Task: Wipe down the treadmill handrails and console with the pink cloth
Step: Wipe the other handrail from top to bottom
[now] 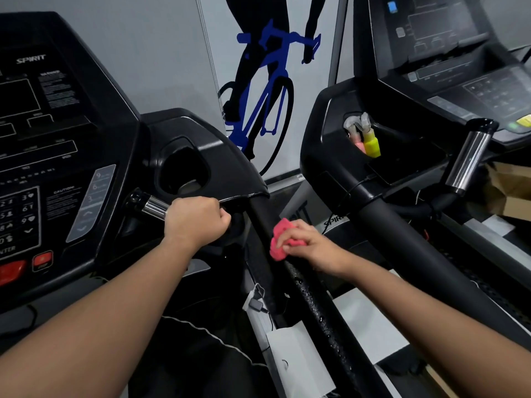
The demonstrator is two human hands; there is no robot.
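My right hand (309,244) grips the bunched pink cloth (280,239) and presses it on the black right handrail (313,300) of the treadmill, just below the console's side tray. Water drops shine on the rail below the cloth. My left hand (196,221) is curled round the short chrome pulse grip (150,206) that sticks out under the console (43,156). The console fills the left of the view, with a dark screen, a keypad and red buttons.
A cup holder (184,170) sits in the console's side tray. A second treadmill (402,214) stands close on the right, with two spray bottles (366,139) in its tray and a cardboard box (508,191) on it. A white adapter (254,301) hangs between the machines.
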